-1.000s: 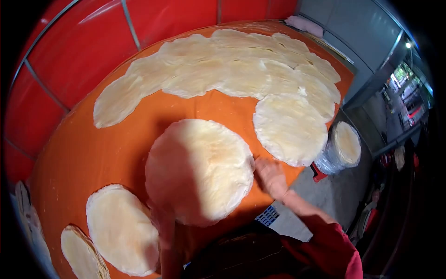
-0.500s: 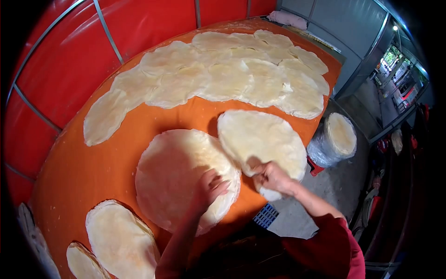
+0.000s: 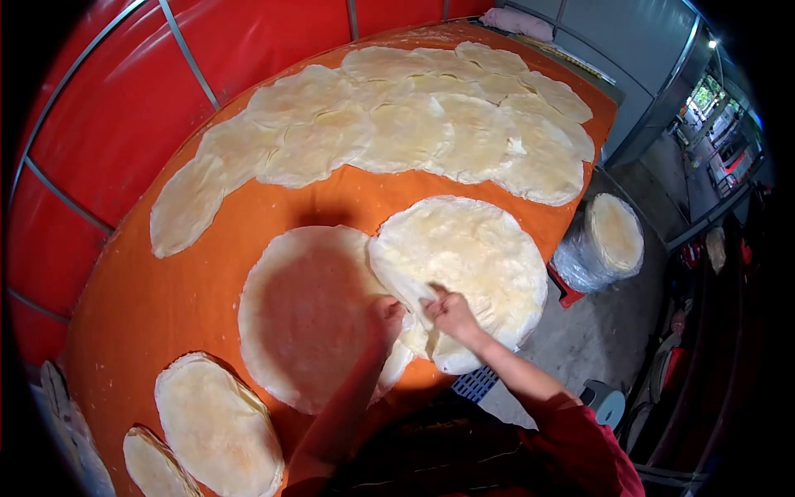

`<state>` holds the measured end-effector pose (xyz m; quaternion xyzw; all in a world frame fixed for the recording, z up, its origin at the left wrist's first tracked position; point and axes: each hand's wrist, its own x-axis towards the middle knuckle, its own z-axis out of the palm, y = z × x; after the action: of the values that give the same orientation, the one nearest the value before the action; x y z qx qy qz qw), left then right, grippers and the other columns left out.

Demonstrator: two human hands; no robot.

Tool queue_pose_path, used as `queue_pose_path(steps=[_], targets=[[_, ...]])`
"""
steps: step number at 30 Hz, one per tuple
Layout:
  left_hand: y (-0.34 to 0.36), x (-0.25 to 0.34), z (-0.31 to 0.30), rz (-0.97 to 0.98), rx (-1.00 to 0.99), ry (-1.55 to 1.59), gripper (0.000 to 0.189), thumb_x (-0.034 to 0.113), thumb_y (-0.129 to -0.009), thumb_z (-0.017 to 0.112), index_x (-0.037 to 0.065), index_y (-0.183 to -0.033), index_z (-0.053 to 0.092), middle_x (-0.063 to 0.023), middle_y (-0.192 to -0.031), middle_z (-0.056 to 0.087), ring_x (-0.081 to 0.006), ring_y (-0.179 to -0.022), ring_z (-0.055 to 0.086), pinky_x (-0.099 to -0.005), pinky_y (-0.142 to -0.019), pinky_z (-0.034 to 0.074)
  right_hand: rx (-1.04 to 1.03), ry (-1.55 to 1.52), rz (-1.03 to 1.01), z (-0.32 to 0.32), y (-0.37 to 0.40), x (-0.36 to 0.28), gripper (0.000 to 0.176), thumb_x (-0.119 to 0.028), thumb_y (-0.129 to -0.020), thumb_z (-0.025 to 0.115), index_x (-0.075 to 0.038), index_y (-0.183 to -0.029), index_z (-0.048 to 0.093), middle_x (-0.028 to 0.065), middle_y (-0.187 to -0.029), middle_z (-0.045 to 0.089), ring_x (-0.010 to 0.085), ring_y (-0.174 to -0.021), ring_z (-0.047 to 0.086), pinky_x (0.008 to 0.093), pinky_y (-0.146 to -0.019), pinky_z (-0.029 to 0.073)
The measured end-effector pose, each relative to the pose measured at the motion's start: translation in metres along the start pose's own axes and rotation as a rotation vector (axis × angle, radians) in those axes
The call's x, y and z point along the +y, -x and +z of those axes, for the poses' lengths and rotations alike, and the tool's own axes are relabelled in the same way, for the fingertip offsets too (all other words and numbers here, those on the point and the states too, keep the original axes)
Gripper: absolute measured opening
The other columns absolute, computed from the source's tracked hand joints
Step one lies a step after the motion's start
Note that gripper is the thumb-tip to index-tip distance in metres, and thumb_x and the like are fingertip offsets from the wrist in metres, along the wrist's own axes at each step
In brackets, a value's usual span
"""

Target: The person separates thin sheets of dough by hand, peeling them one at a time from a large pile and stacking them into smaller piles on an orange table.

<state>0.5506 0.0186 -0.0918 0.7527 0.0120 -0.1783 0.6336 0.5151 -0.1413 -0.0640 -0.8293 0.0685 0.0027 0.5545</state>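
A large pale round dough sheet (image 3: 310, 282) lies on the orange cloth in front of me, partly in shadow. To its right, another round dough sheet (image 3: 472, 240) overlaps its edge, and its near-left side is lifted into a fold. My right hand (image 3: 451, 315) is closed on that fold with the fingers pinched. My left hand (image 3: 386, 319) is closed too, pinching dough at the overlap of the two rounds; which round that edge belongs to is hard to tell.
Overlapping thin rounds (image 3: 364, 124) cover the far side of the orange table (image 3: 199, 306). Two stacks of rounds (image 3: 217, 422) (image 3: 157, 465) lie at the near left. A plastic-wrapped stack (image 3: 611, 236) stands on a red stool (image 3: 565, 290) to the right. Red panels (image 3: 273, 41) rise behind.
The right-hand round has shifted left onto the other one, its near edge now folded up. My right hand has moved left and my left hand has closed at the overlap.
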Motion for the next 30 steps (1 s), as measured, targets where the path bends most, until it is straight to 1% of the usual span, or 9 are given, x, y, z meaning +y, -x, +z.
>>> queue_pose_path(steps=[3, 5, 10, 16, 17, 18, 24, 28, 30], targets=[[0.005, 0.004, -0.010, -0.114, -0.182, 0.107, 0.015, 0.001, -0.080, 0.054, 0.000, -0.095, 0.052, -0.0125, -0.085, 0.060, -0.0192, -0.073, 0.060, -0.0290, -0.064, 0.051, 0.078, -0.449, 0.183, -0.058, -0.027, -0.004, 0.020, -0.011, -0.083, 0.056, 0.008, -0.075, 0.058, 0.0044, -0.072, 0.060, 0.0087, -0.069, 0.052, 0.0236, -0.059, 0.045], [0.018, 0.023, -0.012, -0.152, -0.216, 0.442, 0.017, 0.004, -0.081, 0.052, 0.000, -0.098, 0.051, -0.0149, -0.089, 0.059, -0.0239, -0.076, 0.060, -0.0339, -0.070, 0.051, -0.035, -0.107, 0.119, -0.117, -0.039, -0.060, 0.023, -0.006, -0.083, 0.051, 0.006, -0.065, 0.056, 0.0041, -0.066, 0.058, 0.0057, -0.068, 0.051, 0.0243, -0.055, 0.044], [0.026, 0.091, -0.011, -0.185, -0.473, 1.119, 0.023, 0.010, -0.083, 0.054, 0.002, -0.105, 0.052, -0.0163, -0.098, 0.058, -0.0267, -0.084, 0.060, -0.0370, -0.071, 0.051, -0.319, 0.054, 0.109, -0.084, -0.028, -0.098, 0.023, -0.015, -0.084, 0.054, 0.005, -0.077, 0.062, 0.0121, -0.088, 0.062, 0.0135, -0.074, 0.056, 0.0271, -0.066, 0.046], [0.003, 0.024, -0.001, -0.281, 0.118, 0.714, 0.021, 0.015, -0.085, 0.056, -0.002, -0.095, 0.057, -0.0112, -0.089, 0.060, -0.0211, -0.074, 0.060, -0.0363, -0.064, 0.051, -0.006, -0.137, 0.285, -0.086, -0.027, -0.056, 0.021, -0.017, -0.080, 0.063, 0.002, -0.071, 0.060, 0.0077, -0.079, 0.062, 0.0139, -0.070, 0.055, 0.0287, -0.062, 0.046], [0.009, 0.027, -0.001, -0.327, 0.161, 0.752, 0.020, 0.016, -0.085, 0.055, -0.002, -0.094, 0.057, -0.0105, -0.087, 0.060, -0.0199, -0.074, 0.060, -0.0358, -0.063, 0.050, -0.022, -0.430, 0.084, -0.131, -0.043, -0.023, 0.017, -0.014, -0.078, 0.064, 0.001, -0.076, 0.058, 0.0091, -0.080, 0.059, 0.0157, -0.069, 0.055, 0.0276, -0.065, 0.047], [0.007, 0.007, -0.006, -0.238, 0.047, 0.858, 0.021, 0.016, -0.085, 0.055, 0.000, -0.098, 0.056, -0.0093, -0.089, 0.059, -0.0204, -0.077, 0.059, -0.0362, -0.067, 0.050, -0.041, -0.213, 0.232, -0.176, -0.052, -0.058, 0.019, -0.015, -0.077, 0.065, 0.001, -0.080, 0.055, 0.0099, -0.079, 0.056, 0.0160, -0.068, 0.055, 0.0280, -0.067, 0.048], [0.008, -0.012, -0.002, -0.127, 0.174, 0.856, 0.026, 0.018, -0.085, 0.056, 0.001, -0.105, 0.053, -0.0077, -0.093, 0.058, -0.0184, -0.083, 0.056, -0.0317, -0.072, 0.047, 0.427, 0.447, -0.342, -0.340, -0.059, -0.196, 0.019, -0.007, -0.077, 0.047, 0.004, -0.093, 0.050, 0.0071, -0.088, 0.060, 0.0140, -0.071, 0.057, 0.0240, -0.055, 0.046], [0.018, 0.009, -0.010, -0.297, 0.119, 0.715, 0.026, 0.024, -0.086, 0.054, 0.003, -0.102, 0.053, -0.0072, -0.093, 0.057, -0.0172, -0.082, 0.054, -0.0306, -0.068, 0.046, 0.481, 0.512, -0.373, -0.269, -0.030, -0.235, 0.024, 0.000, -0.068, 0.050, 0.000, -0.091, 0.057, 0.0105, -0.069, 0.058, 0.0194, -0.068, 0.059, 0.0311, -0.055, 0.044], [0.024, 0.025, -0.015, -0.351, 0.086, 0.637, 0.028, 0.029, -0.087, 0.053, 0.004, -0.101, 0.053, -0.0071, -0.094, 0.056, -0.0173, -0.082, 0.054, -0.0309, -0.067, 0.046, 0.435, 1.345, -0.602, -0.226, -0.013, -0.213, 0.021, -0.001, -0.062, 0.054, -0.003, -0.084, 0.056, 0.0141, -0.064, 0.055, 0.0295, -0.063, 0.056, 0.0373, -0.051, 0.044]])
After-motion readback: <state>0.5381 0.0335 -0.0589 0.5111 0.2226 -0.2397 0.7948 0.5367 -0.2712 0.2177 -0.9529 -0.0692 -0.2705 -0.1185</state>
